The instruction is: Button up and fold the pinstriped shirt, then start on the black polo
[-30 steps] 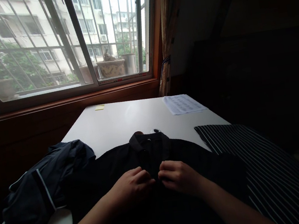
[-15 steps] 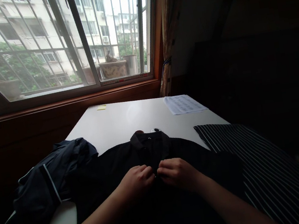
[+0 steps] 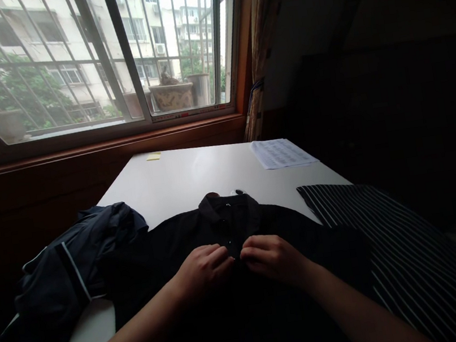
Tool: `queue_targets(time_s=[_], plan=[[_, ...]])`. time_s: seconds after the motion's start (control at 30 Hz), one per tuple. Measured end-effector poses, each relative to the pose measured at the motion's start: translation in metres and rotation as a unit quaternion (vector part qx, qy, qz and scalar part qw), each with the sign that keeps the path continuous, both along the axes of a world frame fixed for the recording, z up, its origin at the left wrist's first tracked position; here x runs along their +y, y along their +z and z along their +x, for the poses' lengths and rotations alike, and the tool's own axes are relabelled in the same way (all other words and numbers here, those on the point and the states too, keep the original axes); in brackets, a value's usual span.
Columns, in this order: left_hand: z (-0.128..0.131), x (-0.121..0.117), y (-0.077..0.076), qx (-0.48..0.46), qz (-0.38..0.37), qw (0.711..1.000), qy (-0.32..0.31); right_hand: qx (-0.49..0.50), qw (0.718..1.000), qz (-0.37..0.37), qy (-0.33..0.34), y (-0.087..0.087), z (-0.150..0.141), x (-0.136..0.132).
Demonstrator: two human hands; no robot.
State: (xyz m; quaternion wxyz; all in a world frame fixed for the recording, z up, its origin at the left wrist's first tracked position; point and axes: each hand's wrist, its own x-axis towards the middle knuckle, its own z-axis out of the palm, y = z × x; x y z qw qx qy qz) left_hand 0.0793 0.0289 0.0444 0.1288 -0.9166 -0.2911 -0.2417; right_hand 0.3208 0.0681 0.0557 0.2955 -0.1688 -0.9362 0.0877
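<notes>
A black collared shirt [image 3: 177, 235] lies spread out on the white table [image 3: 177, 173], its collar toward the window. My left hand [image 3: 208, 265] is closed on the shirt's front placket, left of the middle. Facing it from the other side, my right hand [image 3: 269, 256] pinches the placket too, a small gap between the two. Small light buttons [image 3: 229, 242] show on the placket just above my fingers. The fingertips are partly hidden and the cloth below them is too dark to make out.
Left of the shirt lies a crumpled dark blue garment [image 3: 104, 235] with light piping. A black garment with white stripes [image 3: 372, 218] lies at the right. Printed sheets [image 3: 283, 152] and a yellow sticky note [image 3: 153, 156] rest at the far end. Two small round items [image 3: 238, 192] sit behind the collar.
The view has tilted slightly, so everything sits a little higher. My hands stay at the placket, a bit further apart at the fingertips, and a button shows more clearly above them.
</notes>
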Motion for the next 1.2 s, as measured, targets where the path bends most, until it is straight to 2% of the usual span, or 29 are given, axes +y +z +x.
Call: queue_targets(time_s=[0.23, 0.4, 0.6, 0.83, 1.07, 1.2], plan=[[0.0, 0.0, 0.004, -0.016, 0.019, 1.0, -0.004, 0.031, 0.999, 0.008, 0.002, 0.008, -0.001, -0.003], [0.002, -0.001, 0.008, -0.035, 0.038, 0.999, -0.015, 0.03, 1.0, -0.004, 0.007, 0.006, -0.002, -0.005], [0.003, -0.002, 0.012, -0.08, 0.004, 0.997, -0.022, 0.043, 0.999, -0.021, 0.012, 0.004, -0.001, -0.005], [0.002, -0.003, 0.012, -0.089, -0.017, 0.995, -0.037, 0.064, 0.997, -0.03, 0.017, 0.004, -0.002, -0.007], [0.002, -0.003, 0.015, -0.088, -0.027, 0.995, -0.03, 0.124, 0.99, -0.047, -0.054, -0.009, -0.003, -0.004], [0.003, -0.003, 0.015, -0.087, -0.014, 0.996, -0.033, 0.12, 0.989, -0.069, -0.059, -0.004, -0.005, -0.006]])
